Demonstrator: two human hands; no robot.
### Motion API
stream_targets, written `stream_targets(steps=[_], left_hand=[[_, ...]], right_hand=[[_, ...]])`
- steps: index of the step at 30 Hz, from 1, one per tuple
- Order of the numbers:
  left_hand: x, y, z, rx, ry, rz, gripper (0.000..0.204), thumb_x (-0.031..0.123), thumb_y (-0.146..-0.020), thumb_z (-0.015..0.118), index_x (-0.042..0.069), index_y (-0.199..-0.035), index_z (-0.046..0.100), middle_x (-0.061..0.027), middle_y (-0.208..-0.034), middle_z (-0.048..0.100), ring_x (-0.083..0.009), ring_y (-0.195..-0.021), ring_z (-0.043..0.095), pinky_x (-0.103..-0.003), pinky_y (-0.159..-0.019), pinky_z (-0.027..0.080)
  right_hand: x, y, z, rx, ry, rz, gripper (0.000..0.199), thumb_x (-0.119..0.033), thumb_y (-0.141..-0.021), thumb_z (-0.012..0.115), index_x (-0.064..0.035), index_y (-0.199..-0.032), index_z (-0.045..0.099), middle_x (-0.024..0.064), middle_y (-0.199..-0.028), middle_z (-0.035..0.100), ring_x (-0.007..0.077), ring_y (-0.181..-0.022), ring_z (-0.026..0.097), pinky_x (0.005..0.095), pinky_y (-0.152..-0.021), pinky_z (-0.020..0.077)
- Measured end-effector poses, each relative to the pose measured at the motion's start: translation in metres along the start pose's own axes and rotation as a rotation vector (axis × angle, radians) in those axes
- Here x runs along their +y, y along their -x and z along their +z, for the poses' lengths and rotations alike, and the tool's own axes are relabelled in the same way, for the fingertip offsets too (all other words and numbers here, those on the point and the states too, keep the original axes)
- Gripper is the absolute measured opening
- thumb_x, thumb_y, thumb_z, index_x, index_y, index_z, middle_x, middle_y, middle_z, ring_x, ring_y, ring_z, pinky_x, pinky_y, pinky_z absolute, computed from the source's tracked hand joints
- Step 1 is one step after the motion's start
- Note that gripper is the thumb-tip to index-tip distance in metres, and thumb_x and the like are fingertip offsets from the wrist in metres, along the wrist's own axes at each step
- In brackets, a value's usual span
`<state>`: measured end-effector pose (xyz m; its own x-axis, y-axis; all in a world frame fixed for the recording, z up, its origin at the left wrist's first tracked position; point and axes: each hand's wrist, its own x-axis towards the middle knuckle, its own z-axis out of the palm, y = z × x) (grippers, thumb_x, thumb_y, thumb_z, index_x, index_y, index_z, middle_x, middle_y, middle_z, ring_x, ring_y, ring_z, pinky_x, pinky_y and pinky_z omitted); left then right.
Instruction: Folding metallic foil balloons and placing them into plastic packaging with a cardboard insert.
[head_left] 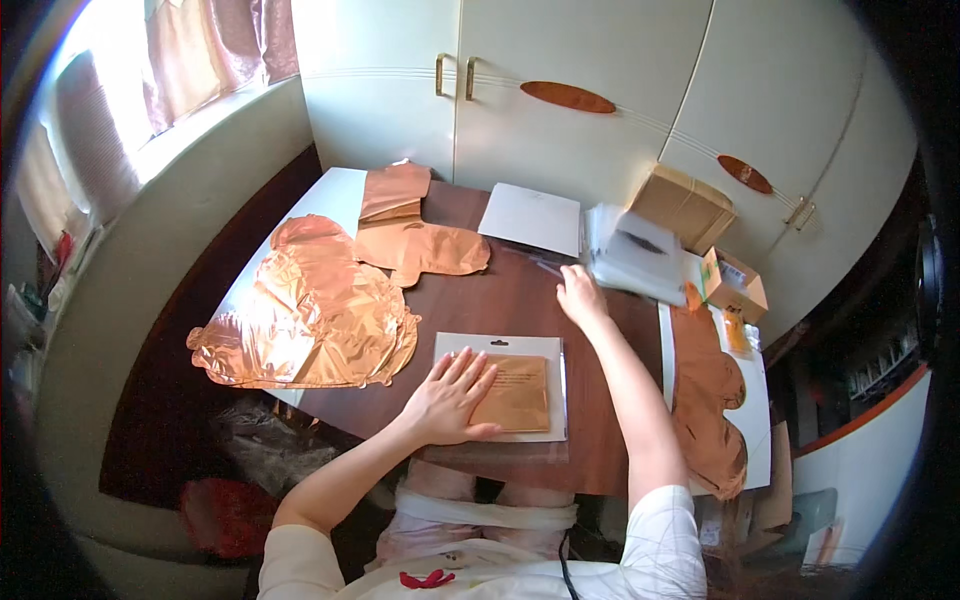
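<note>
My flat left hand [455, 400] overlaps the packet's edge, bare table [480, 305] ahead. I can't tell if my right hand [582, 297] grips.

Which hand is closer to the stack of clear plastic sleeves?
Right: the right hand is just left and nearside of the stack; the left hand is farther off, on the packet.

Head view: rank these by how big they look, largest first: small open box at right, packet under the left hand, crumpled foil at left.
1. Crumpled foil, clearly largest
2. Packet, partly covered by the left hand
3. Small open box, smallest, though apparently farther from the camera
</note>
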<state>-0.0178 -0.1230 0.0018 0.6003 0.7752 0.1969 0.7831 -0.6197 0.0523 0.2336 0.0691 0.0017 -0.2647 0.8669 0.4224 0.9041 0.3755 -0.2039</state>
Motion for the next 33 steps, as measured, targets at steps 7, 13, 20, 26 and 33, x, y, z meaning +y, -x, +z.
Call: stream_targets(steps=[7,13,20,26,33], left_hand=[[-0.001,-0.003,-0.003,-0.039,0.028,-0.023,0.081,0.064,-0.085,0.031,0.005,-0.14,0.026,-0.0201,-0.143,0.026,-0.0368,-0.134,0.02,-0.046,-0.109,0.014],[-0.008,0.004,0.002,0.019,-0.01,-0.023,0.083,0.068,-0.084,0.03,0.005,-0.139,0.029,-0.0191,-0.141,0.031,-0.0361,-0.133,0.024,-0.047,-0.108,0.018],[-0.003,-0.001,0.002,-0.029,0.026,-0.012,0.084,0.067,-0.084,0.032,0.005,-0.14,0.026,-0.0197,-0.144,0.025,-0.0363,-0.135,0.019,-0.047,-0.109,0.014],[-0.003,0.0,0.003,-0.049,-0.005,-0.032,0.086,0.068,-0.083,0.032,0.004,-0.14,0.026,-0.0197,-0.144,0.025,-0.0362,-0.135,0.018,-0.046,-0.109,0.014],[-0.002,-0.001,0.004,-0.034,0.004,-0.026,0.085,0.068,-0.083,0.033,0.005,-0.14,0.026,-0.0198,-0.144,0.025,-0.036,-0.135,0.019,-0.046,-0.109,0.014]], right_hand=[[0.006,-0.003,-0.008,-0.238,0.081,0.205,0.01,-0.013,-0.07,0.06,-0.0033,-0.07,0.062,0.0171,-0.08,0.064,0.0337,-0.077,0.063,0.0424,-0.074,0.0511],[-0.033,0.1,-0.082,-0.299,-0.283,0.163,0.012,-0.014,-0.073,0.063,-0.0029,-0.076,0.059,0.015,-0.075,0.064,0.0282,-0.071,0.064,0.036,-0.065,0.0507],[-0.086,0.229,-0.138,-0.336,-0.6,0.037,0.016,-0.005,-0.076,0.058,-0.0073,-0.09,0.066,0.0092,-0.087,0.062,0.0237,-0.08,0.062,0.031,-0.071,0.0508],[-0.104,0.235,-0.118,-0.343,-0.51,-0.044,0.01,-0.007,-0.076,0.058,-0.008,-0.083,0.065,0.0066,-0.083,0.061,0.0248,-0.072,0.063,0.0335,-0.066,0.0523],[-0.106,0.231,-0.109,-0.265,-0.4,-0.019,0.007,-0.009,-0.076,0.058,-0.0088,-0.079,0.065,0.0069,-0.079,0.061,0.0256,-0.067,0.063,0.0363,-0.06,0.0526]])
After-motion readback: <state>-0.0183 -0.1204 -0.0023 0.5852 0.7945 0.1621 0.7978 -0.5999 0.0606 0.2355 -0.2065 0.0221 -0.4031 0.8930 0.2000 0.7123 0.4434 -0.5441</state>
